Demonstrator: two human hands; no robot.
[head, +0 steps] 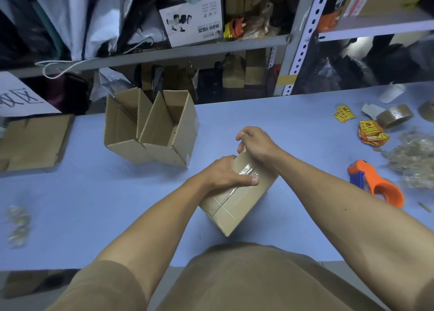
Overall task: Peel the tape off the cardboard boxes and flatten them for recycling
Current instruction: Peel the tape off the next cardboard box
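Head view is showing the pale blue table [94, 193], where a sealed brown cardboard box [237, 202] is lying centrally. Left hand [225, 172] is clamping it; right hand [256, 144] is pinching clear tape [246, 172] at its far end, likely starting the peel; next comes a steady pull.

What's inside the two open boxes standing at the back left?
Both open boxes show only bare cardboard walls and inner flaps; nothing is visible in them. Their bottoms are hidden by the walls, so small leftovers can't be ruled out.
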